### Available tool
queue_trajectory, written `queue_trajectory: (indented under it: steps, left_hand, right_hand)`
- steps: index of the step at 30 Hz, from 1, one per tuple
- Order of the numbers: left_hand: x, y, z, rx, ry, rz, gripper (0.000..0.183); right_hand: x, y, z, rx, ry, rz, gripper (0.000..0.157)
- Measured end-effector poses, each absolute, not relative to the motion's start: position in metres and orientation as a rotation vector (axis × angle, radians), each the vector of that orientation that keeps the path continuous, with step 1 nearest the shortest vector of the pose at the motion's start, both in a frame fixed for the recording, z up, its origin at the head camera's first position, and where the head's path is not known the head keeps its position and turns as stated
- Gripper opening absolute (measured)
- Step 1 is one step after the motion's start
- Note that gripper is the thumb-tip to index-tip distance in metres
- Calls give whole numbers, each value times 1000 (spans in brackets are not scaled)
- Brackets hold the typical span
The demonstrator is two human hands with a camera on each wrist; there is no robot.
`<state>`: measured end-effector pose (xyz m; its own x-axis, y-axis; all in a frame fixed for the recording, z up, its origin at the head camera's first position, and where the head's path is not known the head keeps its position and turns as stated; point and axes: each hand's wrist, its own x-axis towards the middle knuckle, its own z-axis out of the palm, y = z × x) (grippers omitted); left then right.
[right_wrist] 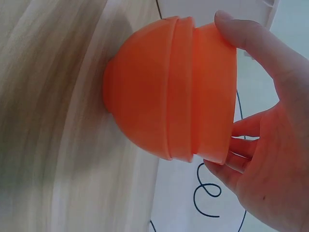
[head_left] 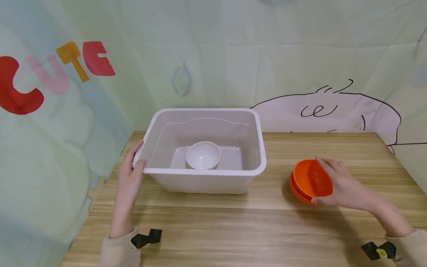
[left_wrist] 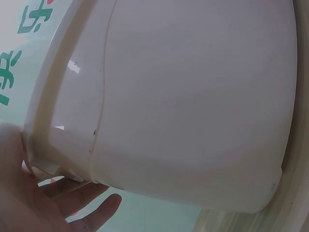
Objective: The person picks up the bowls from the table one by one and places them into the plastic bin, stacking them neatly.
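Note:
In the head view, my left hand [head_left: 129,176] grips the left rim of a light grey plastic basin [head_left: 203,182], near its front corner. The left wrist view shows the fingers [left_wrist: 99,212] outside the basin's wall, just past the rim. Inside the basin a small white bowl [head_left: 203,155] sits upright on the floor. To the right, my right hand [head_left: 347,187] pinches the top one of several nested orange bowls [head_left: 308,178], thumb on the near side and fingers at the far side. That top bowl [right_wrist: 215,96] stands higher than the rims stacked beneath it.
Basin and bowls stand on a wood-grain table [head_left: 233,226]. A printed cloth [head_left: 213,74] hangs behind and along the left side. Black pieces [head_left: 146,239] are attached at both beige sleeves [head_left: 120,252].

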<state>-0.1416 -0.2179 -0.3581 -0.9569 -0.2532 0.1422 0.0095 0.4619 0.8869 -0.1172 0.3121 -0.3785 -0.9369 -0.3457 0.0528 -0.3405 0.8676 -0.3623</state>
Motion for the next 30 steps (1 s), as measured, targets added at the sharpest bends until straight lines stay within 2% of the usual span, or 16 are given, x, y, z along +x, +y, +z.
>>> queue_trajectory:
  steps: [6, 14, 30]
  left_hand:
    - [-143, -218, -358, 206, -2451, -1504, 53]
    - [-143, -218, -357, 213, -2444, -1496, 52]
    - [-143, -219, -359, 166, -2437, -1488, 51]
  right_hand:
    - [-119, 310, -369, -603, 3057, -580, 114]
    - [-122, 306, -346, -640, 3072, -576, 116]
    - [-142, 283, -288, -730, 3017, -524, 113]
